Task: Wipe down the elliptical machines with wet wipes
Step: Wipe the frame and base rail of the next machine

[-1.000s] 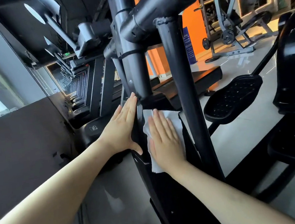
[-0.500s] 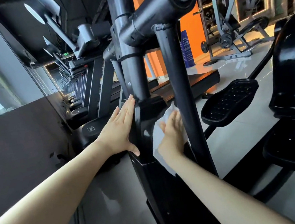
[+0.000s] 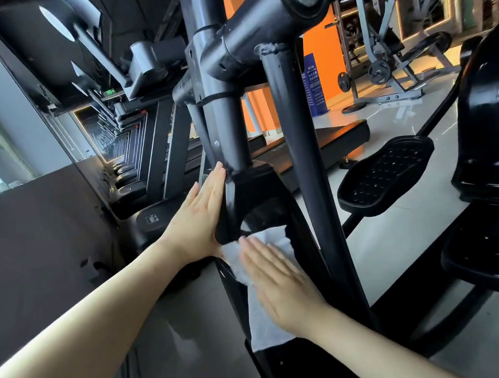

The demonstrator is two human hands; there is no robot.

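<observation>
Wet wipe [image 3: 261, 325]: lying flat at frame centre on the elliptical's black shroud [image 3: 258, 194], long axis running up and down. Right hand [image 3: 282, 283]: pressing it, fingers straight. Left hand [image 3: 201, 218]: flat, bracing the shroud's edge, upper left of the wipe.

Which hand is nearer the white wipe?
Right. The right hand presses flat on the wipe; the left hand rests against the black column, up-left of the wipe.

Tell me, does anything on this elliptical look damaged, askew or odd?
Nothing stands out. The right hand presses the wipe flat against the black column cover, the left hand rests flat on its side; no cracks or spills show.
</observation>
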